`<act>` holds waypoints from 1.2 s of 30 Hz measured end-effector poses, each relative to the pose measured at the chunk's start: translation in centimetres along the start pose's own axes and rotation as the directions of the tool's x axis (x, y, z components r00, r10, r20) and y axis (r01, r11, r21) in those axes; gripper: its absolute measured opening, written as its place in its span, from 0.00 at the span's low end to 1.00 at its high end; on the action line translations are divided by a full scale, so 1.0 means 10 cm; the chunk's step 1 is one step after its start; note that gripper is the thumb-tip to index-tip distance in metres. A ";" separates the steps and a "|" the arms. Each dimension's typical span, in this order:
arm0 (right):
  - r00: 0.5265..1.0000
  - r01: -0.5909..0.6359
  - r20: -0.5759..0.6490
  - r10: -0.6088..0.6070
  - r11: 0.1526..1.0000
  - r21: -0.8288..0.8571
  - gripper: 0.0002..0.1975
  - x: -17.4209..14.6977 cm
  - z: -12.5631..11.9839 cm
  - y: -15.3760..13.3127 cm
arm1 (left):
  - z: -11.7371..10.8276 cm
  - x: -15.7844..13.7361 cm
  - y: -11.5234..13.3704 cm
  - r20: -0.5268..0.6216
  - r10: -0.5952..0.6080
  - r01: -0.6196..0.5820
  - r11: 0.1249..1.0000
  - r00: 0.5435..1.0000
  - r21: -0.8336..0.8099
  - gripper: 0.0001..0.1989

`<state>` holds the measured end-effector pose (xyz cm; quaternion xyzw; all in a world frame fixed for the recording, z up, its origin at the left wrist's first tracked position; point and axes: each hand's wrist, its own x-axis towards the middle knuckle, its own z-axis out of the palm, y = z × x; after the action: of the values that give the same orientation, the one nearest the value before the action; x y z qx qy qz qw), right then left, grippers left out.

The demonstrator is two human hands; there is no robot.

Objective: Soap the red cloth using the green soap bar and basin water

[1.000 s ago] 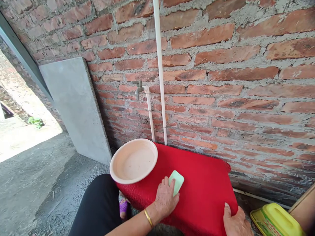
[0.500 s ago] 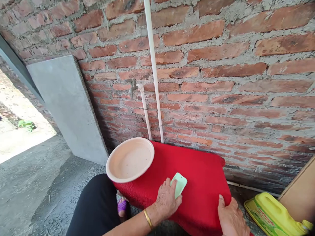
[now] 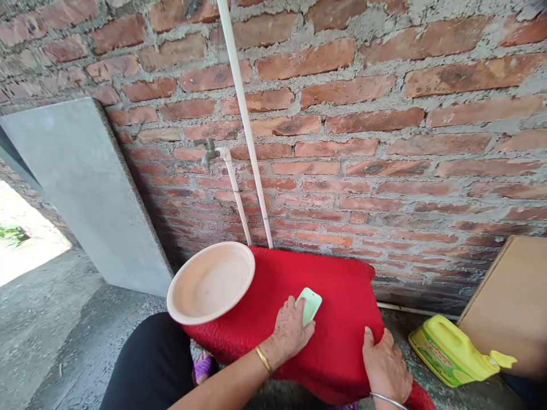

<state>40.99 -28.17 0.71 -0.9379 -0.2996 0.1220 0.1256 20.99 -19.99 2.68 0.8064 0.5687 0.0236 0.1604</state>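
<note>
A red cloth (image 3: 294, 273) covers a low bench or table in front of me and hangs over its front. On top of it my left hand (image 3: 293, 327), with a gold bracelet at the wrist, is closed on a pale green piece (image 3: 311, 304). That piece is flat, with rounded corners and a small hole at its far end; its underside is hidden. My right hand (image 3: 387, 361), wearing a silver bangle, grips the cloth at its right edge, its fingertips partly hidden. On the cloth's left end stands a pale pink basin (image 3: 213, 282), slightly beyond my left hand.
A tap (image 3: 208, 152) on a white pipe stands before the brick wall (image 3: 359, 148), behind the basin. To the left leans a grey slab (image 3: 89, 188). A yellow jug (image 3: 453, 353) lies on the floor at right, beside a brown board (image 3: 508, 296).
My view has turned a little to the right, so the whole scene sits further left. Both hands keep about the same places on the cloth, the pale green piece still under the left one.
</note>
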 end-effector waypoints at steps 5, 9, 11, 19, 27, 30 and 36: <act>1.000 -0.007 0.004 0.007 1.000 0.005 0.34 0.00 -0.01 0.00 | 0.31 -0.22 0.21 0.102 0.152 -0.149 0.988 0.983 -0.035 0.37; 1.000 -0.009 0.022 0.009 1.000 -0.002 0.34 -0.02 -0.03 -0.01 | 0.33 -0.37 0.34 0.188 0.307 -0.277 0.946 0.933 -0.169 0.40; 1.000 0.002 0.006 -0.002 1.000 -0.007 0.34 -0.03 -0.03 -0.01 | 0.19 -0.26 0.32 0.159 0.262 -0.236 0.958 0.952 -0.165 0.40; 0.999 0.010 -0.038 -0.011 1.000 -0.019 0.33 -0.05 -0.01 -0.03 | -0.08 0.26 0.28 0.047 0.016 -0.015 0.999 0.999 -0.028 0.35; 0.999 0.022 -0.028 -0.023 0.999 -0.044 0.32 -0.05 -0.02 -0.01 | 0.01 -0.20 0.50 0.213 0.269 -0.229 0.954 0.939 -0.193 0.39; 0.999 0.020 -0.035 -0.021 0.999 -0.034 0.32 -0.06 -0.02 -0.02 | -0.19 0.07 0.50 0.121 0.223 -0.204 0.967 0.967 -0.154 0.37; 1.000 0.007 -0.012 -0.007 1.000 -0.024 0.33 -0.04 -0.03 -0.02 | -0.24 0.38 0.68 0.141 0.099 -0.099 0.995 0.985 -0.006 0.36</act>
<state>40.69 -28.30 1.13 -0.9389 -0.3037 0.1122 0.1166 27.97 -17.98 6.34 0.8334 0.5151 -0.0259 0.1985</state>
